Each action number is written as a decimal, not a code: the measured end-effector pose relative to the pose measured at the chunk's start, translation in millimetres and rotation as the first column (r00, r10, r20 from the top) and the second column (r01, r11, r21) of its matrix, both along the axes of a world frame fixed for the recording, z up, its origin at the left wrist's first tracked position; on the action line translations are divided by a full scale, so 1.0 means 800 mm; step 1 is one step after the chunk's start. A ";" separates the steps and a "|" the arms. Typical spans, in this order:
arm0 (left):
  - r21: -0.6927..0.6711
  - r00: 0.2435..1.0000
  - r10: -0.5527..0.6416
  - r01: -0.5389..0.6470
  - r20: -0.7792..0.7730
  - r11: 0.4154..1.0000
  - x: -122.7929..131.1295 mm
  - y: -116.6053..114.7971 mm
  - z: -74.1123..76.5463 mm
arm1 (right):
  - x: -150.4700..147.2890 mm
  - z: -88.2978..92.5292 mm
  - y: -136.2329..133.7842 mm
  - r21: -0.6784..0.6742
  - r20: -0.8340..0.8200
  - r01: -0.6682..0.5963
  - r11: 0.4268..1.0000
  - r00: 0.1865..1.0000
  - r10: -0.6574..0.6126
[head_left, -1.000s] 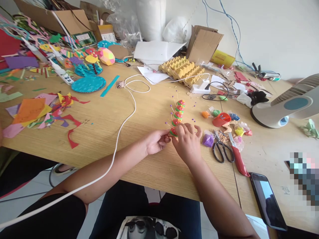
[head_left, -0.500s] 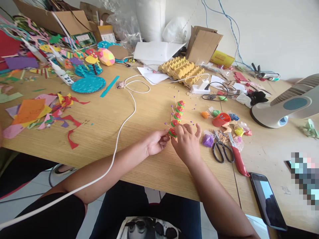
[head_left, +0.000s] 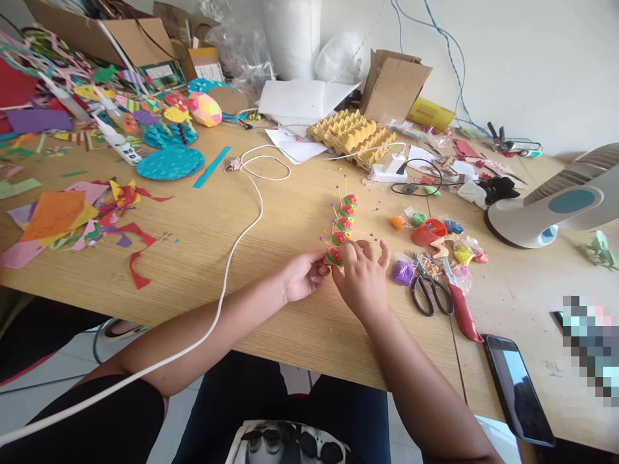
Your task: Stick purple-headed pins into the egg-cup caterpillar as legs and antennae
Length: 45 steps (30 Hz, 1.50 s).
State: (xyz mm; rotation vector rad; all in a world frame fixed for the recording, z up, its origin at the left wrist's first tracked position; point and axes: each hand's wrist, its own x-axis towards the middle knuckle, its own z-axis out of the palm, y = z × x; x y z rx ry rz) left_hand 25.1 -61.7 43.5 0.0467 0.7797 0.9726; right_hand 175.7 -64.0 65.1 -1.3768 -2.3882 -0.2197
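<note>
A row of small red-and-green clay pieces with yellow bits runs away from me on the table. Thin stalks with purple tips stick out on their left side. My left hand has its fingers curled and pinches the left edge of the nearest clay piece. From the right, my right hand reaches over that piece, thumb and index finger at its side and the other fingers raised. Its fingertips partly hide the piece. A few loose purple-tipped bits lie right of the row.
Scissors, a red-handled knife, a purple clay bag and a red cup lie right. A phone rests near the edge. A white cable crosses my left forearm. Paper scraps spread left; a fan stands right.
Both hands stay in nearly the same place on the nearest clay piece. The whole view has shifted very slightly.
</note>
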 end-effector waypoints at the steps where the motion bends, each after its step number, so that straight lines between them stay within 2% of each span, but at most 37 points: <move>1: -0.002 1.000 -0.001 0.001 0.000 1.000 0.000 0.000 0.000 | 0.000 0.001 0.000 -0.001 0.005 -0.004 1.000 1.000 0.004; 17: 0.013 1.000 -0.001 0.002 -0.017 1.000 0.002 0.000 -0.005 | 0.000 0.002 -0.003 -0.015 -0.015 -0.036 0.999 0.999 0.036; 24: -0.003 1.000 -0.006 0.006 0.031 1.000 -0.001 0.002 -0.009 | 0.009 0.014 -0.004 0.016 -0.239 -0.123 0.992 0.963 0.123; 28: 0.000 0.999 -0.020 0.020 0.043 1.000 -0.002 0.004 -0.010 | 0.019 0.013 0.002 0.012 -0.365 -0.149 0.989 0.920 0.144; 32: -0.021 0.999 -0.010 0.011 0.046 1.000 -0.001 0.005 -0.006 | 0.027 0.012 0.009 0.078 -0.492 -0.072 0.994 0.865 0.101; 36: -0.042 0.998 -0.001 0.003 0.058 0.999 -0.001 0.006 -0.004 | 0.035 0.015 0.017 0.060 -0.577 0.036 0.998 0.817 0.005; 40: -0.036 0.997 -0.009 0.012 0.080 0.999 -0.001 0.006 -0.004 | 0.040 0.007 0.025 0.042 -0.625 0.041 0.998 0.781 -0.006; 45: -0.046 0.996 -0.009 0.013 0.087 0.999 -0.002 0.006 -0.006 | 0.042 -0.006 0.032 0.003 -0.631 0.002 1.000 0.776 0.001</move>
